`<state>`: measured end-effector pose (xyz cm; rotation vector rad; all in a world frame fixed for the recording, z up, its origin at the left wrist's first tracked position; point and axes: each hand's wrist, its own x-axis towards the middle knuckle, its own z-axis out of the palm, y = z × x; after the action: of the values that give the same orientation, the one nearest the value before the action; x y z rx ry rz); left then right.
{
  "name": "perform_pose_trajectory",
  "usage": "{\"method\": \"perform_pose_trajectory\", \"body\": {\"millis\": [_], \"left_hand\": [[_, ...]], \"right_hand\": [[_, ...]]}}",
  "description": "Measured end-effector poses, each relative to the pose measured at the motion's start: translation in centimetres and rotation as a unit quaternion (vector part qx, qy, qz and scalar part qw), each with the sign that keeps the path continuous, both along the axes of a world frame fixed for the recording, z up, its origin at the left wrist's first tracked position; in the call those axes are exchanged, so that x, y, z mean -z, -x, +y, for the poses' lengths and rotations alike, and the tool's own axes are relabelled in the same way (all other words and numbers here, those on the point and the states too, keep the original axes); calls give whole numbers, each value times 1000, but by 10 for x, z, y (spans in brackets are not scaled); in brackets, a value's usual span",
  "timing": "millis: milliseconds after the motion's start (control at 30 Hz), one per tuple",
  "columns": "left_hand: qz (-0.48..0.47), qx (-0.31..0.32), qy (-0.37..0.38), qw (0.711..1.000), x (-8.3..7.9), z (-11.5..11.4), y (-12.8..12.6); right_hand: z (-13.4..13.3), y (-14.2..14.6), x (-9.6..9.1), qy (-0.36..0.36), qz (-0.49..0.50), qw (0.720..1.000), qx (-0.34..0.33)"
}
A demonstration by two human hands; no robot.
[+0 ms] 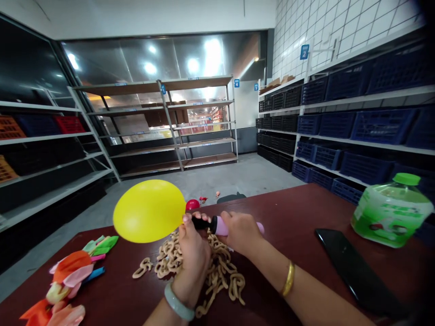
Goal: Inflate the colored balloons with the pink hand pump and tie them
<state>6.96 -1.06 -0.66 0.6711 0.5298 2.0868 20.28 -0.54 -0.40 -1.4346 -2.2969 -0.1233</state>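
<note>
A yellow inflated balloon (148, 210) floats just above the dark red table (292, 213), its neck fitted on the black nozzle of a pink hand pump (217, 225). My left hand (193, 249) is closed, pinching the balloon neck on the nozzle. My right hand (240, 232) is wrapped round the pump's pink barrel. Under both hands lies a heap of tan linked rings (217, 271).
Flat uninflated balloons (73, 271) in several colours lie at the table's left. A black phone (353, 267) and a green liquid bottle (390, 213) sit at the right. A small red balloon (192, 204) lies beyond the table edge. Shelving racks line the room.
</note>
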Motion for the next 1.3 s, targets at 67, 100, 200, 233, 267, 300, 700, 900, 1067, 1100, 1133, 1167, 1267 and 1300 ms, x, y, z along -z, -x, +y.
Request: {"method": "perform_pose_trajectory", "body": {"millis": [67, 100, 200, 233, 267, 300, 700, 900, 1067, 1100, 1133, 1167, 1267, 1300], "left_hand": [[5, 4, -6, 1000, 0, -2, -3], [9, 9, -8, 1000, -2, -2, -2], [14, 18, -7, 1000, -8, -1, 10], [12, 11, -6, 1000, -12, 0, 17], [8, 0, -7, 1000, -15, 1, 26], [3, -14, -8, 1000, -19, 3, 36], [-29, -106, -19, 994, -29, 9, 76], [-12, -21, -5, 1000, -3, 0, 16], [-9, 3, 7, 1000, 6, -4, 1], [-8, 5, 7, 1000, 4, -4, 2], [-6, 7, 7, 1000, 2, -5, 4], [-5, 9, 7, 1000, -1, -6, 6], [-3, 9, -2, 1000, -11, -4, 22], [-5, 0, -6, 1000, -15, -2, 30]], "right_hand": [[-4, 3, 0, -2, 8, 1000, 0], [-4, 4, 0, -1, 11, 1000, -1], [-1, 5, 2, 2, 15, 1000, -7], [1, 4, 3, 2, 13, 1000, -7], [4, 3, 4, 1, 9, 1000, -7], [7, 1, 4, 0, 3, 1000, -6], [14, -8, 7, 23, -66, 997, 21], [0, 7, 2, 49, -41, 998, 14], [-11, 13, -3, 55, -33, 998, 15], [-12, 13, -4, 52, -32, 998, 14], [-12, 13, -4, 47, -29, 998, 11], [-12, 13, -4, 44, -25, 999, 8], [-7, 10, -2, 42, -21, 999, 1], [-4, 8, -1, 44, -25, 999, 1]]}}
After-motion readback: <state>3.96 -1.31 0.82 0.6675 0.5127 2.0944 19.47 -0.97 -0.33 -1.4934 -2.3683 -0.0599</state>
